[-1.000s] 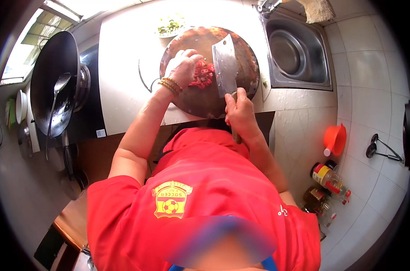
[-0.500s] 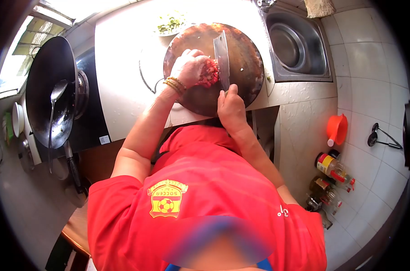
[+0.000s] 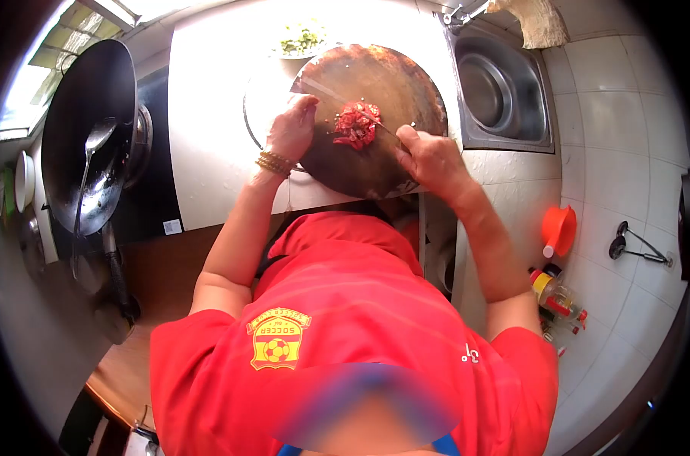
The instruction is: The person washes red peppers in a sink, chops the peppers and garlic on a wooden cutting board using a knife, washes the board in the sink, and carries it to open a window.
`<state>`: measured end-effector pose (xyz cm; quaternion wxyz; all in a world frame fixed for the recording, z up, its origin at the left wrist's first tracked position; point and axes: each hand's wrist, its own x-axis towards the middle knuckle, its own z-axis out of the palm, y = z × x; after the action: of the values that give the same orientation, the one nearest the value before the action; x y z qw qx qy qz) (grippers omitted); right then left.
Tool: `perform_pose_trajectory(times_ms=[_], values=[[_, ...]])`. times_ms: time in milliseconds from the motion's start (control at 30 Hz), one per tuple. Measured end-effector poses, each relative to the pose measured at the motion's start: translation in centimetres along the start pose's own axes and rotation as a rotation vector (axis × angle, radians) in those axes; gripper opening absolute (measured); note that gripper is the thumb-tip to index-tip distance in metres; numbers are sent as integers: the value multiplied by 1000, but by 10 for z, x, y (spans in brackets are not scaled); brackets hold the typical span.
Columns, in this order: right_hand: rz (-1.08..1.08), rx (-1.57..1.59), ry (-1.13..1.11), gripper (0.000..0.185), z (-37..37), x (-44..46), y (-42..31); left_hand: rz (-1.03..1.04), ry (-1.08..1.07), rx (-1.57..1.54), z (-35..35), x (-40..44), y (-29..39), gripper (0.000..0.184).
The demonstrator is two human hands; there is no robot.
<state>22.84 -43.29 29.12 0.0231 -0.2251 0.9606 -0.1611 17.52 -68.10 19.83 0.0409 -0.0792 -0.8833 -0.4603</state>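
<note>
We are looking at chopped red pieces (image 3: 356, 126) that are lying in a loose, moist heap near the middle of a round chopping board (image 3: 402, 83), a little toward its left edge. They are glistening, irregular and small, with pale flecks showing among them and a few specks scattering around. The cleaver (image 3: 325, 90) is appearing as a thin, blurred, pale streak, its metal blade turning nearly edge-on to us. Its long axis is running aslant, from the hand at the board's right side toward the far left edge, and the blade is crossing over the heap in our view; we cannot tell whether it is touching.

The board's surface is looking dark brown and worn, reddening along its far edge. It is resting on the pale, glossy counter (image 3: 215, 152), overlapping the counter's near edge.

The right hand (image 3: 434, 161) is wrapping around the cleaver's handle, hiding most of it. The left hand (image 3: 292, 128) is hovering or resting by the board's left edge, fingers bunching together; we cannot tell whether they are pinching anything. A beaded bracelet (image 3: 275, 163) is circling that wrist.
</note>
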Motion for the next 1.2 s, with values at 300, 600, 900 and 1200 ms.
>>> perform_pose_trajectory(times_ms=[300, 600, 900, 1200], values=[[-458, -224, -222, 8, -26, 76, 52, -200, 243, 86, -31, -76, -20, 15], [-522, -112, -339, 6, -16, 95, 79, -519, 453, 116, -24, -149, -19, 11], [-632, 89, -96, 16, 37, 90, 128, -656, 556, 146, 7, -171, 14, 12], [-570, 76, -278, 17, -13, 98, 108, -587, 597, 220, 6, -161, 31, 12]])
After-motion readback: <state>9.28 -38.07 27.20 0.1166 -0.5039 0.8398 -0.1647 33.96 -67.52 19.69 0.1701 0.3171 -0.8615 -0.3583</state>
